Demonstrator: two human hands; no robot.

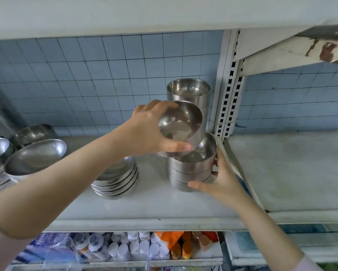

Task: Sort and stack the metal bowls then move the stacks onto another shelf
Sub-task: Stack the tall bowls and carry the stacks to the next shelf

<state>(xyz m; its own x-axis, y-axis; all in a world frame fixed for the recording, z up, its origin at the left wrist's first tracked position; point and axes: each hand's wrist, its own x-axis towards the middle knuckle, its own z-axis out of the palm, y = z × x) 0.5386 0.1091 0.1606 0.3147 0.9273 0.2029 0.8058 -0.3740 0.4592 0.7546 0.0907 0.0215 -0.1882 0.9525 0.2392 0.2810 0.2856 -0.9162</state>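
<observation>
We have a single steel bowl (181, 127) in our left hand (150, 132), fingers over its far rim and thumb along the near edge, clamped on it and tipped so its mouth faces us. It hangs just above the near stack of straight-sided bowls (191, 169), overlapping that stack's open top, which suggests we mean to nest it there because the shapes match.

Our right hand (221, 182) cups the right side of that near stack, thumb on the front wall low down and fingers curled round the far right side, pressed against the metal. We judge this grip is there to steady the pile against sliding or tipping as the next bowl drops in.

Behind, a taller stack (189, 94) of the same straight-sided kind stands against the tiled wall (86, 75), close to the slotted upright post (228, 85). To the left sits a low pile of shallow dishes (117, 178), and further left wider tilted bowls (35, 155) lean on one another, still unsorted by the look of it.

All of this rests on the white shelf (154, 204). The shelf to the right of the post (291, 169) lies bare, a likely place for the finished stacks. Bottles (123, 249) crowd the shelf below.
</observation>
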